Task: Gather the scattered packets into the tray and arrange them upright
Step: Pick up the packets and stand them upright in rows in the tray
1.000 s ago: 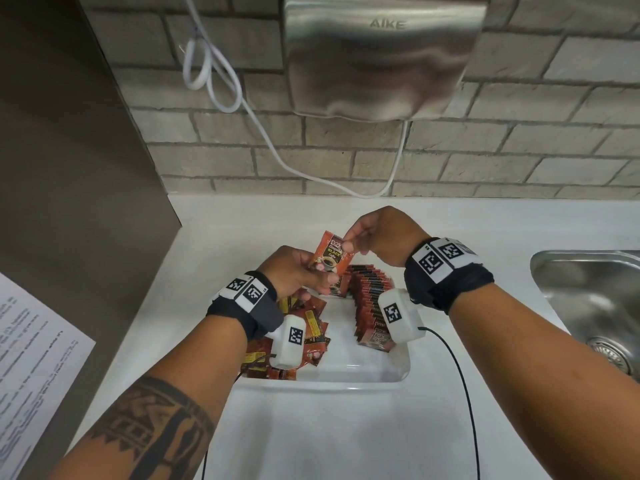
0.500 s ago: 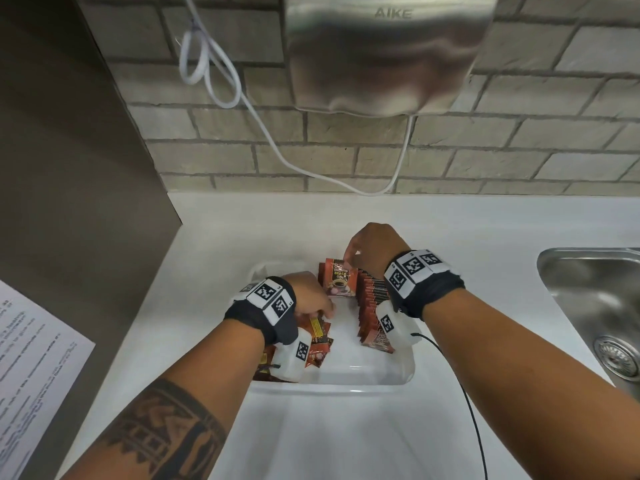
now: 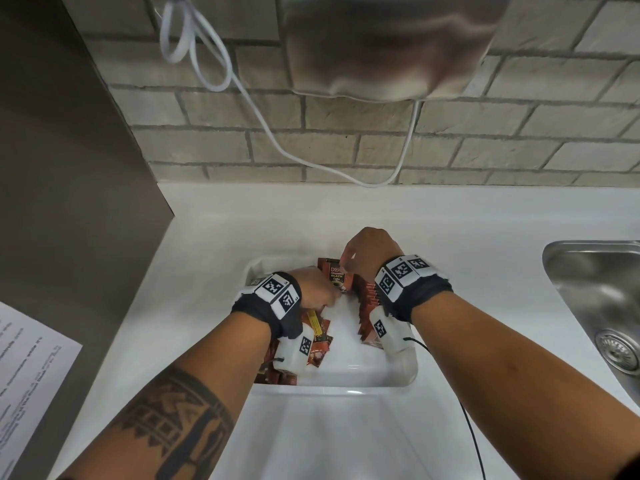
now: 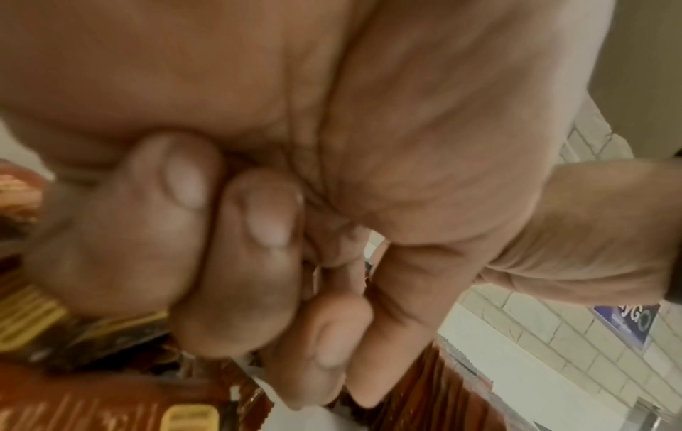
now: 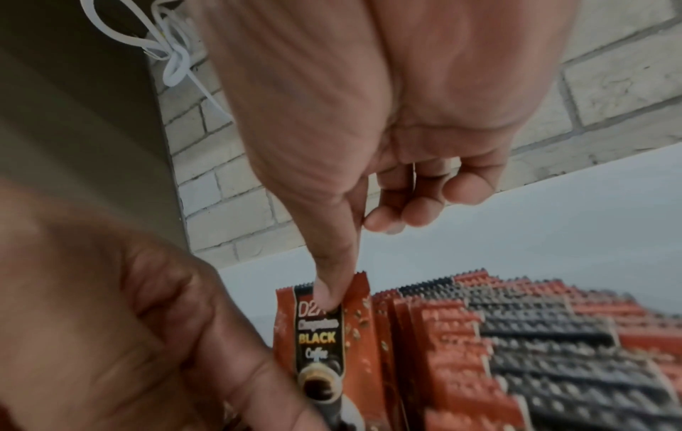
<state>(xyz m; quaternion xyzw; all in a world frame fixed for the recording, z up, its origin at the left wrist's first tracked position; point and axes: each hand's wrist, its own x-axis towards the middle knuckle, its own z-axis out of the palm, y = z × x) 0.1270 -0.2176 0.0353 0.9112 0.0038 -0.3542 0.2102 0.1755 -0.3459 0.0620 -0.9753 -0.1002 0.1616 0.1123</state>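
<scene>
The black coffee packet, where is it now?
Head view: the black coffee packet stands in the tray, at the upright row's left end, between both hands.

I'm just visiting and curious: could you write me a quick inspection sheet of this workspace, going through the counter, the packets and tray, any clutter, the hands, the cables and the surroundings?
Surface: white counter, bare behind the tray.
Job's things: white tray on the counter; row of upright packets on its right side; front packet upright at the row's far end; loose packets lying flat on the tray's left side.
Clutter: printed sheet at far left.
Hands: right hand pinches the front packet's top edge; left hand curled beside that packet, grip unclear.
Cables: white cable looped on the wall; thin black wire from the right wrist.
Surroundings: brick wall, steel dryer, sink at right.
</scene>
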